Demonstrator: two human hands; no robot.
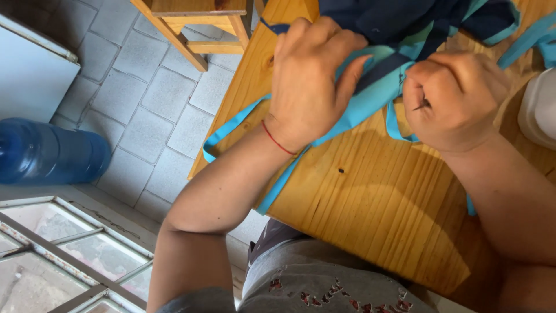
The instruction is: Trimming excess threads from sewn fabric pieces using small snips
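A navy and turquoise cloth garment (382, 87) with long turquoise straps lies on a wooden table (370, 197). My left hand (310, 81) presses down on it and pinches a turquoise fold between thumb and fingers. My right hand (454, 98) is clenched around the bunched turquoise fabric just to the right. One strap (229, 130) trails off the table's left edge, and another runs down along my left forearm. A thin red string circles my left wrist.
A large blue water bottle (49, 152) lies on the grey tiled floor at left, beside a white appliance (29, 72). A wooden stool (197, 26) stands at the top. A white container (541, 107) sits at the table's right edge. A glazed metal frame (63, 255) is at bottom left.
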